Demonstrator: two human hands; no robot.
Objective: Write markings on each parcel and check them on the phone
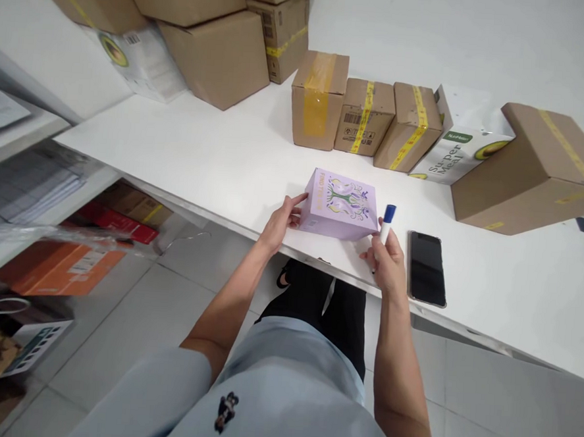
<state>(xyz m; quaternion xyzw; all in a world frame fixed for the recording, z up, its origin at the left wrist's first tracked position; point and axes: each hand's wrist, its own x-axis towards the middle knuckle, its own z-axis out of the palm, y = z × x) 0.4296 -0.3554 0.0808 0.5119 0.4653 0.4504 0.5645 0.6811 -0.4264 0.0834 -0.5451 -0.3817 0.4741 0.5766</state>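
Note:
A light purple box with a printed design of green, yellow and violet curls lies on the white table in front of me. My left hand holds its left end, index finger along the upper edge and the other fingers lower down. Closed around a white marker with a blue cap, my right hand is at the box's right near corner. The marker stands nearly upright, cap end up. Just right of that hand, a black smartphone lies face up.
Along the back of the white table stand taped brown cartons and a white "Super Meal" box. More cartons are stacked at the back left. Lower left, shelves hold papers and an orange box.

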